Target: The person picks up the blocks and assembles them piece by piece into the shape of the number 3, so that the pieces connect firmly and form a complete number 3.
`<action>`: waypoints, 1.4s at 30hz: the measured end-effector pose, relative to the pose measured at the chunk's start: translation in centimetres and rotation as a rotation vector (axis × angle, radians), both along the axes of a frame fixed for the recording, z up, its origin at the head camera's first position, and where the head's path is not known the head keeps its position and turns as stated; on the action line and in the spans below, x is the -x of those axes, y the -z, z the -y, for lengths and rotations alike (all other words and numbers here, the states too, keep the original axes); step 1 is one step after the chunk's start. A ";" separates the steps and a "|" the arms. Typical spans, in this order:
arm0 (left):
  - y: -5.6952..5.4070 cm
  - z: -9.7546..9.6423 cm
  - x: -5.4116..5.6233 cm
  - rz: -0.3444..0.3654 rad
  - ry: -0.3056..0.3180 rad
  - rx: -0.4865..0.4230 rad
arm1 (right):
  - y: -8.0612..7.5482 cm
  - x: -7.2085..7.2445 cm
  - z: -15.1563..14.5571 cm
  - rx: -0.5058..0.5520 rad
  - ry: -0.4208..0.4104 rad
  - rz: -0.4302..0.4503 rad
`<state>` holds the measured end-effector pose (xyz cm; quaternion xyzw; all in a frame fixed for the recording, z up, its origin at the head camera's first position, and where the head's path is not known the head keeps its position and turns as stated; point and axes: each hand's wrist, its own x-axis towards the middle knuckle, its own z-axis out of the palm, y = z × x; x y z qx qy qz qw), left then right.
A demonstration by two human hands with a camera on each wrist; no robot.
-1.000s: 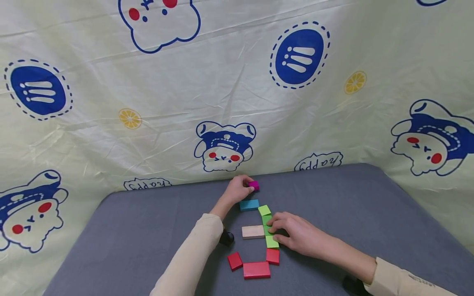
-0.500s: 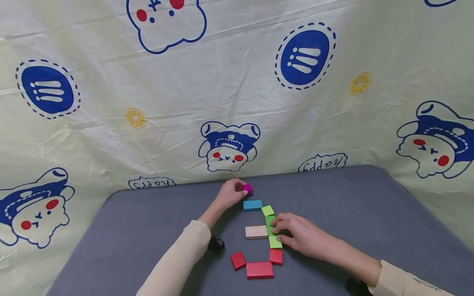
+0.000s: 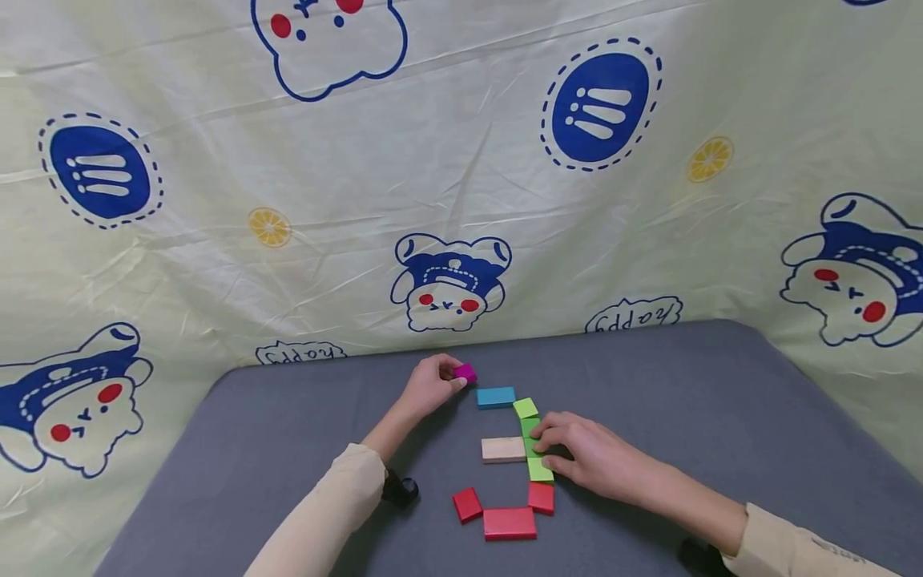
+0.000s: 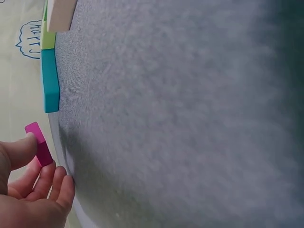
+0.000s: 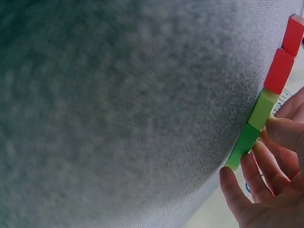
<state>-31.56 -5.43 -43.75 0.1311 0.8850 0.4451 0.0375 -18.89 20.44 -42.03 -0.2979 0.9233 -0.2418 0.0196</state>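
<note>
My left hand (image 3: 429, 386) pinches a magenta block (image 3: 465, 373) between thumb and fingers, just left of the blue block (image 3: 496, 398). In the left wrist view the magenta block (image 4: 39, 144) is tilted, apart from the blue block's end (image 4: 51, 83). With its fingertips, my right hand (image 3: 587, 450) touches the outer side of a column of light and darker green blocks (image 3: 541, 470). That column runs from the blue block down to a red block (image 3: 542, 498). From the column's middle a pale wooden block (image 3: 503, 450) sticks out to the left.
A larger red block (image 3: 509, 524) lies at the near end, with a small tilted red block (image 3: 468, 505) at its left corner. All rest on a grey cloth-covered table (image 3: 288, 449). A printed curtain (image 3: 346, 184) hangs behind the table's far edge.
My left hand has carried the magenta block left and slightly nearer, from behind the blue block to its left side. The right hand stays at the green blocks; the view has shifted slightly.
</note>
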 end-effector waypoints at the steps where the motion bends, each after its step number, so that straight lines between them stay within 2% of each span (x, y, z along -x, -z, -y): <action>1: -0.1 0.1 -0.1 0.000 0.001 0.001 | 0.0 0.0 0.0 0.000 0.001 0.000; 6: -0.4 0.8 -0.9 -0.027 0.009 0.006 | 0.0 -0.1 -0.1 -0.002 0.004 -0.001; 11: -0.1 1.5 -2.0 -0.061 0.010 0.014 | 0.1 0.0 -0.1 -0.003 0.006 -0.009; 19: 0.0 1.5 -3.0 -0.055 0.009 0.058 | 0.2 -0.1 -0.2 -0.006 0.025 -0.001; 24: 0.2 1.2 -3.4 -0.057 0.024 0.095 | 0.2 -0.1 -0.3 -0.002 0.022 0.007; 31: 0.2 0.9 -3.6 -0.112 0.050 0.138 | 0.2 -0.1 -0.2 0.002 0.024 0.011; 42: 0.2 0.8 -3.6 -0.089 0.041 0.148 | 0.2 -0.2 0.0 -0.004 0.038 0.011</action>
